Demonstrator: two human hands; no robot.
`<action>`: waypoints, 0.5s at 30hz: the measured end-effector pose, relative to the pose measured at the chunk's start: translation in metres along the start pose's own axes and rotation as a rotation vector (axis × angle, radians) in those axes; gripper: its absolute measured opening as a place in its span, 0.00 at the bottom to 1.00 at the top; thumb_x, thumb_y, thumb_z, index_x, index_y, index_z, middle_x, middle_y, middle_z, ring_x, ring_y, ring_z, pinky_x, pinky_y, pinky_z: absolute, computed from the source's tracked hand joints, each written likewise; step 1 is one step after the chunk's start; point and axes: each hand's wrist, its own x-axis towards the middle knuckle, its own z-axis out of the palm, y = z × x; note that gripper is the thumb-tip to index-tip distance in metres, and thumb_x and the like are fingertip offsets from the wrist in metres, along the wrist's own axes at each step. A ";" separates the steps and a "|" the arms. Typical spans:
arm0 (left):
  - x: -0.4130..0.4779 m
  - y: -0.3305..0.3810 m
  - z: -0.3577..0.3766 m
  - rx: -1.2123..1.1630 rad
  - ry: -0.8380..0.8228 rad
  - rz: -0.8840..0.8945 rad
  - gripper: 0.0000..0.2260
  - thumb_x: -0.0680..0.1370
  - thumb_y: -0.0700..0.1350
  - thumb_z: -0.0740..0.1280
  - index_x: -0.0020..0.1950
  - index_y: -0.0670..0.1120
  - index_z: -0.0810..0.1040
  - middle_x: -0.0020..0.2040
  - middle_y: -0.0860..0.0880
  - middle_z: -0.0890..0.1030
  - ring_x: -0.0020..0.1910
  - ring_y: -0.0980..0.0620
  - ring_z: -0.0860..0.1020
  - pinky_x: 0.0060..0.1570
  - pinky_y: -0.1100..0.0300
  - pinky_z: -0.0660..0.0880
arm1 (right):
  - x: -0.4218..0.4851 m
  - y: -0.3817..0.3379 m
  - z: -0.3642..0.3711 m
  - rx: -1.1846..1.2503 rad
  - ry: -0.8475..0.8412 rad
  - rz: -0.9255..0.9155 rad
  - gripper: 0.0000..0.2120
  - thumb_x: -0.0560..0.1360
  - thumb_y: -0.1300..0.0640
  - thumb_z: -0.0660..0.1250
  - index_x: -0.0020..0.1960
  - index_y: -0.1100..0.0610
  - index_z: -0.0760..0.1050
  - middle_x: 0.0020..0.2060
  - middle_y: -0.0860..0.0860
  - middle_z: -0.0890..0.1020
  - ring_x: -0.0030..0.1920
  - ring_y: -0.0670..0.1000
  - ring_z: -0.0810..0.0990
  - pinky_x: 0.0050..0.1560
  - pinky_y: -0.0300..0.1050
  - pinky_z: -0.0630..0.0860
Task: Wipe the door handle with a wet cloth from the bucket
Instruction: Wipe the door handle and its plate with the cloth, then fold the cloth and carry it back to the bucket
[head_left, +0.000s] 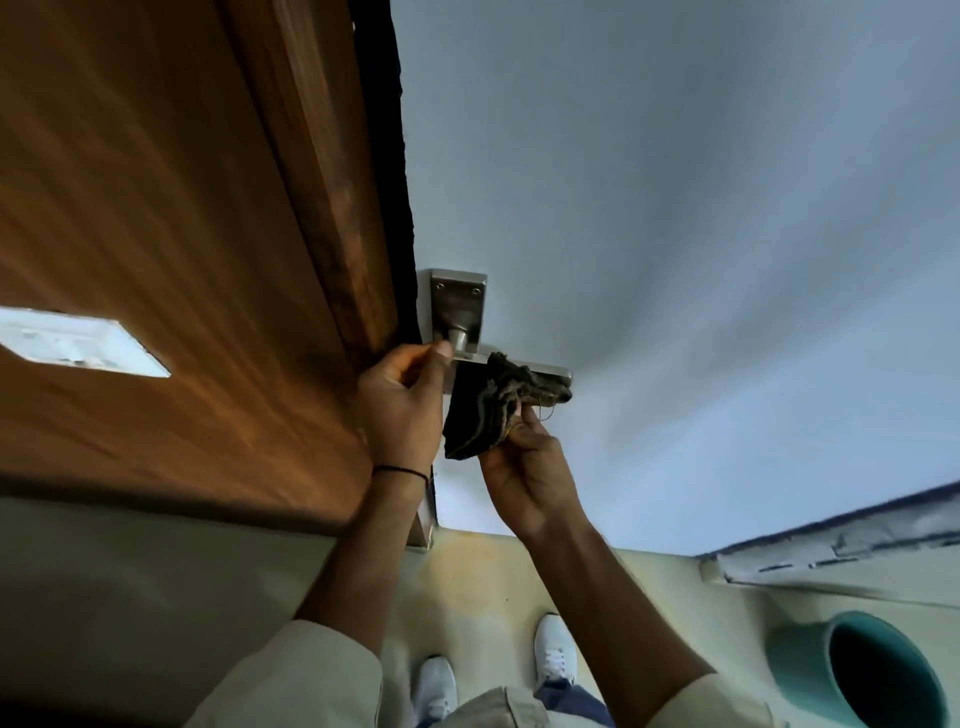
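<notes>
The right hand (524, 467) gripped the dark cloth (493, 410) draped over the door handle (519, 366); the left hand (400, 410) pinched the cloth's other edge beside the handle's spindle.

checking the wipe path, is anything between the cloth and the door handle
Nothing visible. The cloth, held by the right hand, already lies against the door handle lever. The left hand grips the lever's near end.

Dark striped cloth (491, 410), silver handle (519, 366), teal bucket (810, 654).
</notes>
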 end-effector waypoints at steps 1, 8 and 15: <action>0.000 -0.001 -0.001 -0.021 -0.011 0.001 0.07 0.77 0.45 0.71 0.46 0.41 0.84 0.39 0.48 0.84 0.41 0.52 0.83 0.43 0.62 0.78 | -0.002 0.001 -0.004 0.002 0.015 -0.020 0.20 0.82 0.72 0.47 0.62 0.61 0.75 0.45 0.54 0.86 0.45 0.48 0.85 0.50 0.41 0.83; 0.001 -0.009 -0.001 -0.106 -0.068 -0.021 0.07 0.79 0.45 0.69 0.49 0.42 0.82 0.41 0.48 0.83 0.42 0.54 0.81 0.45 0.61 0.77 | -0.029 -0.016 -0.038 -0.062 0.074 -0.128 0.21 0.77 0.73 0.54 0.67 0.63 0.73 0.53 0.56 0.83 0.52 0.52 0.83 0.66 0.49 0.74; -0.049 -0.041 0.004 -0.216 -0.063 -0.344 0.09 0.82 0.43 0.60 0.54 0.44 0.80 0.46 0.46 0.83 0.42 0.55 0.81 0.45 0.56 0.76 | -0.065 -0.049 -0.085 -0.406 0.160 -0.230 0.18 0.82 0.71 0.49 0.62 0.62 0.73 0.44 0.51 0.86 0.44 0.49 0.85 0.47 0.44 0.82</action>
